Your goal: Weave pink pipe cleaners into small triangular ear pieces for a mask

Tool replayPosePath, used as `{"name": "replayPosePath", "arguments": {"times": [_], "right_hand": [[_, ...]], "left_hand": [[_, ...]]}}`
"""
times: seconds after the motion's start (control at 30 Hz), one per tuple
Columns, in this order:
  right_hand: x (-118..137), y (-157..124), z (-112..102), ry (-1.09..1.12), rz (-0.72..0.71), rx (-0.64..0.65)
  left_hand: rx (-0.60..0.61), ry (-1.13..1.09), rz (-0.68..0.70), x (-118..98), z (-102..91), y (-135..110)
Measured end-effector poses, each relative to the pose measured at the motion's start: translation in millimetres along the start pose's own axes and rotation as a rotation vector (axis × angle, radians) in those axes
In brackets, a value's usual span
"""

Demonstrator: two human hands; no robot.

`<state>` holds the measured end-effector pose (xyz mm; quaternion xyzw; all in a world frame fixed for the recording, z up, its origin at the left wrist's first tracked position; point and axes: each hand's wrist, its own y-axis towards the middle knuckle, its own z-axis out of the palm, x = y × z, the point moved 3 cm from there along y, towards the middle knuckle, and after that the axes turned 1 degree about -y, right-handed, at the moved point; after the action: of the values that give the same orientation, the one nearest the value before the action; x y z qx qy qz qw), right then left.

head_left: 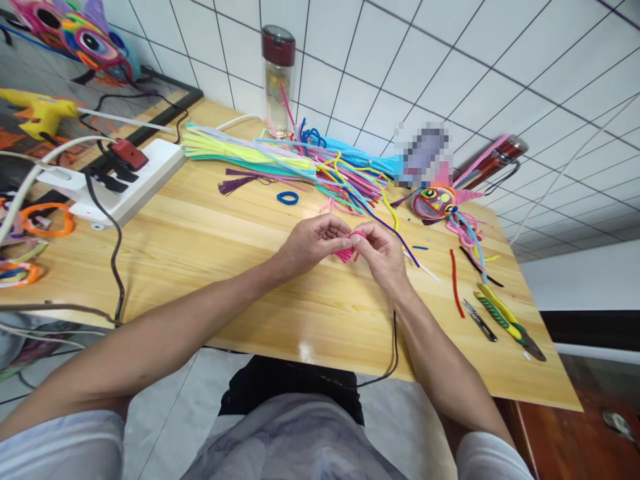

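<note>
Between my two hands, over the middle of the wooden table, is a small piece of bent pink pipe cleaner point(344, 255). My left hand point(315, 245) pinches it from the left with thumb and forefinger. On the other side, my right hand point(384, 257) grips its right end, the fingertips of both hands nearly touching. Part of the pink piece is hidden by the fingers. Just beyond the hands lie a pile of loose pipe cleaners point(260, 157) in yellow, green, blue and pink, and a blue pipe cleaner ring point(287, 198).
At left stand a white power strip point(145, 180) with plugs and a yellow glue gun point(37, 113). A glass bottle point(278, 83) is by the tiled wall. Rightward are a colourful pipe cleaner figure point(436, 202), a red pipe cleaner point(457, 283), thread snips point(480, 321) and yellow-green pliers point(510, 323).
</note>
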<state>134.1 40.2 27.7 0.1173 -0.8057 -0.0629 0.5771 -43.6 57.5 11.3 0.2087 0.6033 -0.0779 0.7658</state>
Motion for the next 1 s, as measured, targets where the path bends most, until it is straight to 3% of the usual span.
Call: {"name": "replayPosePath", "arguments": {"times": [0.27,0.47,1.0], "right_hand": [[6.1,-0.2,2.4,0.087,0.023,-0.038],[6.5,-1.6,1.2,0.054,0.001,-0.088],[1.9,-5.7,2.5,-0.130,-0.130,-0.086]], "left_hand": [[-0.073,0.158,0.064,-2.7,-4.4,-2.2],[-0.063,0.171,0.076,-5.7,-3.5,-2.6],[0.030,-0.019,-0.037,-7.4,1.5,-2.7]]}}
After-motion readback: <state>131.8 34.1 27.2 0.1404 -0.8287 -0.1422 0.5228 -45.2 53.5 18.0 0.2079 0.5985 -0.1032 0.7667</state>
